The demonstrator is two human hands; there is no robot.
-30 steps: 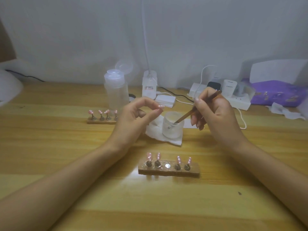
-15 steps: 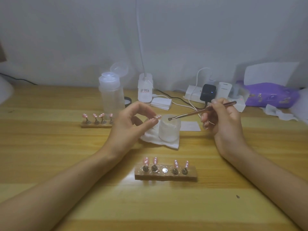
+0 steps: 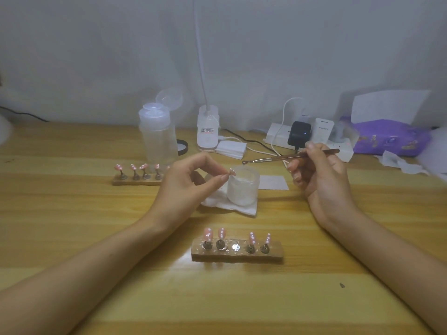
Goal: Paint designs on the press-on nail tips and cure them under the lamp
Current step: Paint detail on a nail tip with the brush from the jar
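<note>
Small pink press-on nail tip (image 3: pixel 231 171) is pinched by the raised left hand (image 3: pixel 183 187), just beside the round frosted white cup (image 3: pixel 242 191). I cannot tell what is in the cup. The right hand (image 3: pixel 323 182) pinches a thin brown brush (image 3: pixel 278 158) sideways.

Looks from head height, forward and down, across a wooden table (image 3: pixel 72 238) toward a pale wall (image 3: pixel 96 56) filling the upper part of the frame. Sits close over the table, taking in both forearms entering from the bottom corners. Places the left hand (image 3: pixel 183 187) a little left of centre and the right hand (image 3: pixel 324 184) right of centre. Lies near enough to show a small nail tip (image 3: pixel 232 170) pinched in the left fingers and a thin brush (image 3: pixel 278 157) gripped in the right. Spreads wide, reaching a purple packet (image 3: pixel 391 136) at far right. Frames the near nail stand (image 3: pixel 237 253) just below centre. Stands as the sole view, overlapping with none.
</note>
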